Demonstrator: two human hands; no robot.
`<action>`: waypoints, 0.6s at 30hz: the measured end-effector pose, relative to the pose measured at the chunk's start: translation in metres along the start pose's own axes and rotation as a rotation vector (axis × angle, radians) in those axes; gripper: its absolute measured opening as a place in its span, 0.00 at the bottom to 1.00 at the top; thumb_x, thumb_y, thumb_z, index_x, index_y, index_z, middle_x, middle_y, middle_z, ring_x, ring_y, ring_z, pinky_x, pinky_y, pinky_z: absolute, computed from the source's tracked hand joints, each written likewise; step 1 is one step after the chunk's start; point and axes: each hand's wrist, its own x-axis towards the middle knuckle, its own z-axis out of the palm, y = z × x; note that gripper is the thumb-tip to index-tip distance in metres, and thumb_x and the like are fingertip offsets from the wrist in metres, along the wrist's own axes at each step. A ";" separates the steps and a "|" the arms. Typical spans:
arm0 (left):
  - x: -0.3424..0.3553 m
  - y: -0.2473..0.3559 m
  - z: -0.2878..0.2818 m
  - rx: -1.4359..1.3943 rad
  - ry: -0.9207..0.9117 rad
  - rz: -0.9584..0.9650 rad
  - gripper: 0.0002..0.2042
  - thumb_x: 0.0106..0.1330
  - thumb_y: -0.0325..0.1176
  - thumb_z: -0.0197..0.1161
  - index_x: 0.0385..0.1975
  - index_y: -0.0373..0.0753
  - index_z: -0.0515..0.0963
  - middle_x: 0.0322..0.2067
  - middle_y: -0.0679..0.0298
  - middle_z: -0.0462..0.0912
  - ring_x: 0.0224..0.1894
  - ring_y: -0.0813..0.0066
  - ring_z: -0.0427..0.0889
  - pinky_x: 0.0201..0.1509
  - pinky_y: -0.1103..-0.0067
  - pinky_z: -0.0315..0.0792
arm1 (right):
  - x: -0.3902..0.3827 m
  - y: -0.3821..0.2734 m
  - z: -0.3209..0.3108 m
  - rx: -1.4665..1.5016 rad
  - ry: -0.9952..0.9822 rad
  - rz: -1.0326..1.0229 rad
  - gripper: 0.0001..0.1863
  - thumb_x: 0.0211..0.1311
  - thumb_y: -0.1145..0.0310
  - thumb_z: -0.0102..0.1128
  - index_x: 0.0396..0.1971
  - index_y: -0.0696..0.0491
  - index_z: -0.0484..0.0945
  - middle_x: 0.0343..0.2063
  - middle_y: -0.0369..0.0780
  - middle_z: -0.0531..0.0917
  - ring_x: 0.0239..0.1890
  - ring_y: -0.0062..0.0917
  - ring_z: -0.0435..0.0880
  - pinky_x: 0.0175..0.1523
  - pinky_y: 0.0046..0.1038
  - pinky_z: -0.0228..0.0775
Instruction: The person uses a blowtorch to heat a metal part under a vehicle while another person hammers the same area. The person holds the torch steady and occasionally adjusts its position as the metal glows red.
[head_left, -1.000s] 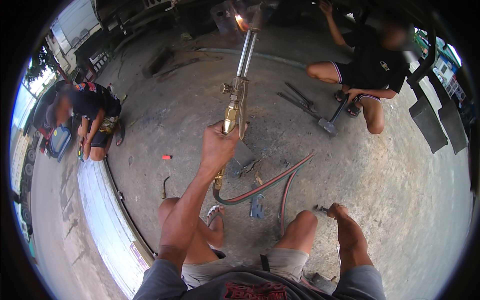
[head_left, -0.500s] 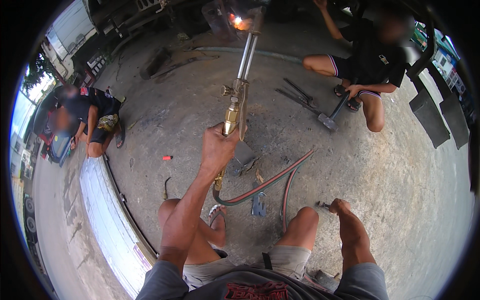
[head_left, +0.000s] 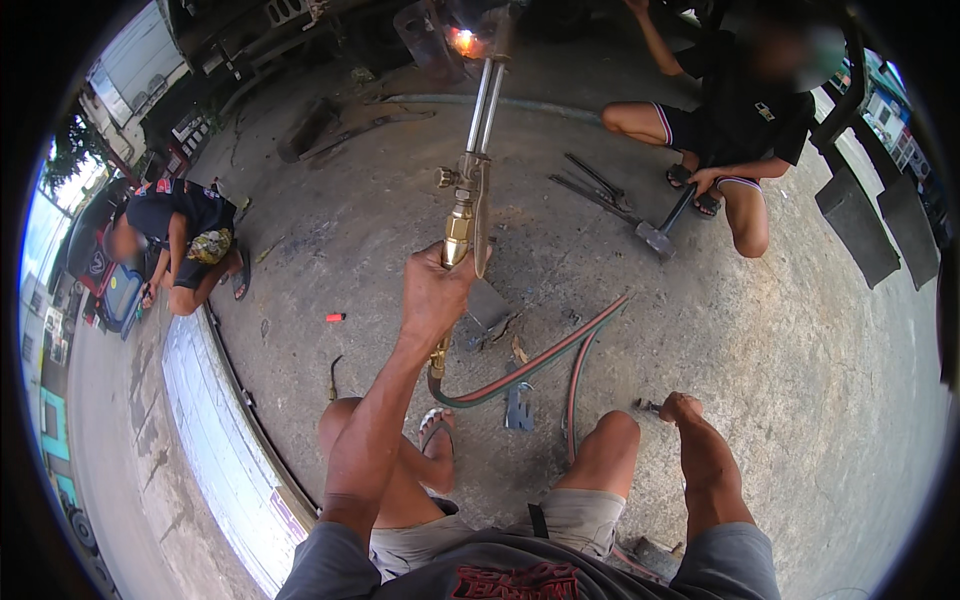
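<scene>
My left hand (head_left: 437, 300) is closed round the brass handle of a cutting torch (head_left: 458, 232). The torch points away from me, its two steel tubes running up to the head. A bright orange glow (head_left: 464, 42) burns on a dark metal part just beside the torch head. Red and green twin hoses (head_left: 500, 384) leave the handle's rear and curve over the concrete to the right. My right hand (head_left: 682, 408), low beside my right knee, is closed on a small metal tool (head_left: 646, 406); only its end shows, so I cannot tell its kind.
At the far right a crouching person (head_left: 740, 130) holds a sledgehammer (head_left: 656, 238); long tongs (head_left: 595, 195) lie beside it. Another person (head_left: 190, 240) bends by a long white panel (head_left: 225, 420) at left. A red lighter-like piece (head_left: 335, 317) and a notched blue-grey plate (head_left: 518, 408) lie on the concrete.
The torch has shifted slightly left, and the glow appears smaller and more orange. The person at left has changed posture a little. My right hand has hardly moved.
</scene>
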 end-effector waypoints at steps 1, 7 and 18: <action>0.000 0.000 0.000 0.015 -0.003 0.005 0.16 0.70 0.38 0.72 0.22 0.38 0.78 0.14 0.76 0.69 0.15 0.89 0.64 0.16 0.80 0.55 | 0.005 0.002 0.003 0.004 -0.005 -0.001 0.19 0.67 0.62 0.63 0.57 0.44 0.86 0.61 0.38 0.85 0.65 0.32 0.83 0.61 0.34 0.79; 0.001 -0.003 -0.003 0.035 -0.013 -0.016 0.17 0.70 0.38 0.72 0.22 0.37 0.78 0.14 0.76 0.69 0.15 0.89 0.64 0.17 0.80 0.55 | 0.000 -0.002 -0.001 -0.008 -0.019 -0.002 0.20 0.68 0.62 0.63 0.59 0.44 0.86 0.61 0.37 0.85 0.66 0.31 0.82 0.62 0.33 0.79; 0.003 0.001 -0.003 0.076 -0.029 -0.037 0.17 0.70 0.39 0.72 0.22 0.38 0.76 0.13 0.74 0.69 0.14 0.87 0.66 0.16 0.79 0.59 | 0.006 -0.001 0.006 -0.009 0.007 0.020 0.21 0.68 0.62 0.63 0.61 0.44 0.84 0.63 0.36 0.83 0.67 0.29 0.81 0.63 0.32 0.78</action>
